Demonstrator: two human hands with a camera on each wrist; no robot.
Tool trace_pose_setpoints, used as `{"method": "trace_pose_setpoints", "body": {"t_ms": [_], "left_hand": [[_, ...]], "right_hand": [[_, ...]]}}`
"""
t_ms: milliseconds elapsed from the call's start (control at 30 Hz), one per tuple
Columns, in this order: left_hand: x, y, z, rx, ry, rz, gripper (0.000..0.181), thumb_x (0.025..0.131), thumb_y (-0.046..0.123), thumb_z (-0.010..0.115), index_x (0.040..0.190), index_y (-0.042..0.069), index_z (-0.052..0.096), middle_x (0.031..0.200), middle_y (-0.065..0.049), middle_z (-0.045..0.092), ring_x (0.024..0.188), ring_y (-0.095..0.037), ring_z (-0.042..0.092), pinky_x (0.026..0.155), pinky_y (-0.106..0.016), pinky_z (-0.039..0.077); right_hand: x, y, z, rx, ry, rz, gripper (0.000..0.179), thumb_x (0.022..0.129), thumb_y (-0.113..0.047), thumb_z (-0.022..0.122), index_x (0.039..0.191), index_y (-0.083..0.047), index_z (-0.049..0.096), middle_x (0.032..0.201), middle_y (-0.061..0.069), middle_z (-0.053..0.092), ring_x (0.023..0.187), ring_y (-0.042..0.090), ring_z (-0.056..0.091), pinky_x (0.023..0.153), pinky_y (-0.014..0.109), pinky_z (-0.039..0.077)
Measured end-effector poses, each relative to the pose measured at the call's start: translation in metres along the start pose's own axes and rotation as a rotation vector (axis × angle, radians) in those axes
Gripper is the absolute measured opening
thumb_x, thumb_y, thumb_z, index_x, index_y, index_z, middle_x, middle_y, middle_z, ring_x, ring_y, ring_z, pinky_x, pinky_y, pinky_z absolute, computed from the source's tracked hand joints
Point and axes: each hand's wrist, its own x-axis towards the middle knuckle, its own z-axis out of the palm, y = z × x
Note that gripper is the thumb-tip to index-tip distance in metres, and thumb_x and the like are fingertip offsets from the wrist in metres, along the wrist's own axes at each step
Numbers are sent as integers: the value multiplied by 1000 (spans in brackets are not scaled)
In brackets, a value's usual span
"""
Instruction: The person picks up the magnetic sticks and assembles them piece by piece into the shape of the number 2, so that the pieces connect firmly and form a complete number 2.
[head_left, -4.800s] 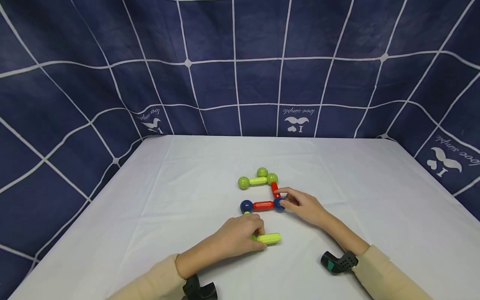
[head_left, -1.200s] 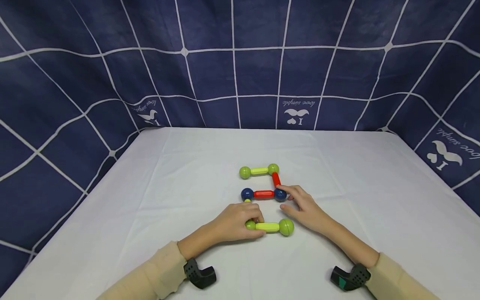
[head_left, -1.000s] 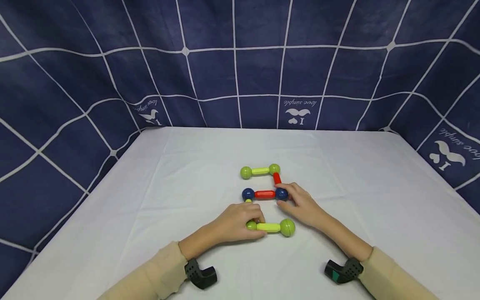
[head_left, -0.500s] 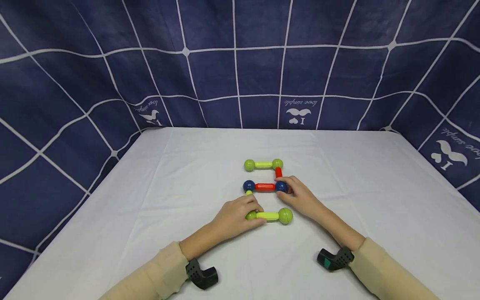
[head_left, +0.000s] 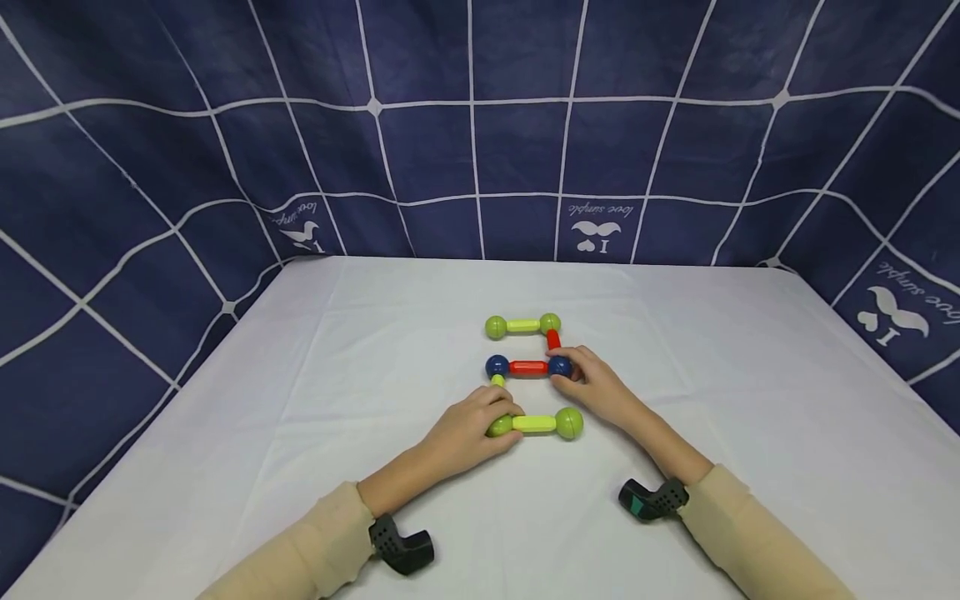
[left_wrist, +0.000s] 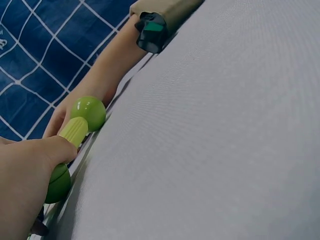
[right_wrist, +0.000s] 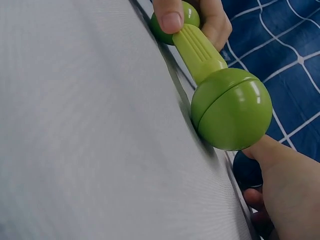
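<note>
Magnetic sticks and balls lie on the table, joined in a zigzag. At the far end a light-green stick (head_left: pixel 522 326) links a left green ball (head_left: pixel 496 327) and a right green ball (head_left: pixel 551 323). A red stick (head_left: pixel 553 340) runs to the right blue ball (head_left: pixel 559 367), which my right hand (head_left: pixel 600 389) grips. Another red stick (head_left: pixel 528 367) reaches the left blue ball (head_left: pixel 497 366). My left hand (head_left: pixel 467 431) grips the near-left green ball (head_left: pixel 499 426), partly hiding the stick above it. A light-green stick (head_left: pixel 534 424) joins that to the near-right green ball (right_wrist: pixel 232 109).
A white cloth (head_left: pixel 360 350) covers the table. Dark blue curtains (head_left: pixel 517 150) with white lines stand at the back and both sides. Each wrist wears a black device, the left wrist device (head_left: pixel 402 546) and the right wrist device (head_left: pixel 652 500).
A green ball now sits on the near stick's right end, and the loose ball behind the far stick is gone. During the last second the zigzag and both hands have shifted away across the table.
</note>
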Motion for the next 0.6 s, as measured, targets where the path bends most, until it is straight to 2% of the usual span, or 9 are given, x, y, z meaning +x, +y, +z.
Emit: {"method": "trace_pose_setpoints", "body": {"t_ms": [333, 600], "left_hand": [[0, -1, 1, 8, 15, 21, 22, 85, 33, 62, 101, 20, 66, 102, 6, 56, 91, -6, 49, 75, -22, 45], [0, 0, 2, 15, 18, 3, 25, 86, 36, 59, 106, 22, 63, 107, 6, 57, 94, -6, 53, 77, -25, 47]], "right_hand": [[-2, 3, 2, -28, 5, 7, 40, 87, -27, 59, 125, -17, 50, 96, 6, 47, 78, 15, 43, 64, 24, 38], [-2, 2, 2, -46, -7, 5, 42, 88, -28, 57, 128, -19, 48, 96, 6, 47, 78, 16, 43, 65, 25, 38]]}}
